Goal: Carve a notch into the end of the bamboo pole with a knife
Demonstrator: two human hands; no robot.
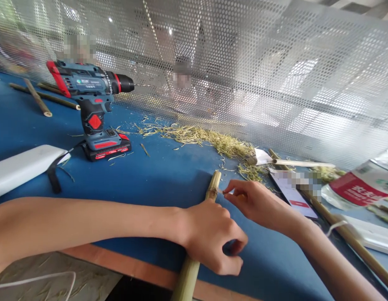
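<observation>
A green bamboo stalk (194, 259) lies on the blue table (156, 171), its long axis running from the near edge, where its thicker end overhangs, away and slightly rightward to a cut, frayed tip just beyond the hands. The left hand (212, 236) is clenched around the stalk's middle, pinning it down. The right hand (259, 202) pinches a thin pale sliver at the stalk's far tip between thumb and forefinger.

The stalk is smooth, round and pale green, tan where it is cut. Behind it a drift of stringy yellow-green shavings (209, 140) lies along a perforated metal screen (244, 67). A blue and red cordless drill (93, 108) stands upright on its battery to the left, chuck pointing right. A flat white case (21, 167) with a black strap sits at the left edge. More thin bamboo sticks (40, 98) lie at far left, and a long brown one (347, 234) runs diagonally at right, beside a red-and-white packet (359, 186).
</observation>
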